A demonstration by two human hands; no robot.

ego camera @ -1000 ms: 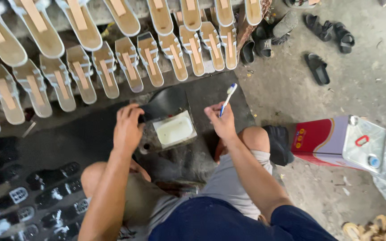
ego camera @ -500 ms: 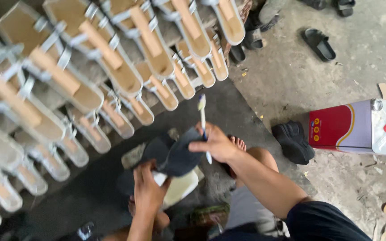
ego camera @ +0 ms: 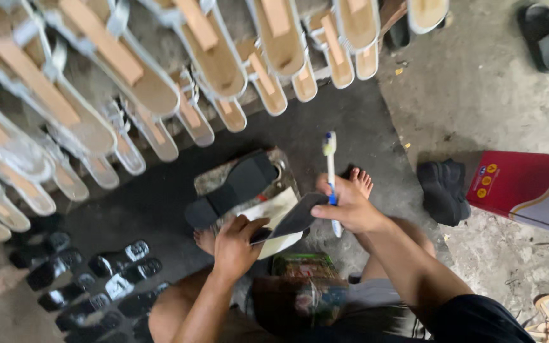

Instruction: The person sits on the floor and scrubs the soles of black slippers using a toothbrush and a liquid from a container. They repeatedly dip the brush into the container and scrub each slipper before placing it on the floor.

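On a stained concrete floor beneath racked shoe soles, the left hand grips a dark strap; the right hand clasps a toothbrush.

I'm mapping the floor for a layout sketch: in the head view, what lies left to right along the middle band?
Black shoe straps → left hand → toothbrush in right hand → black cloth bundle → red box.

Red box cut off at right edge. Black slipper top clipped by frame. Rows of soles blurred, upper ones cut off. Black strap piece partly hidden under left hand and right hand. Toothbrush handle hidden in right fist.
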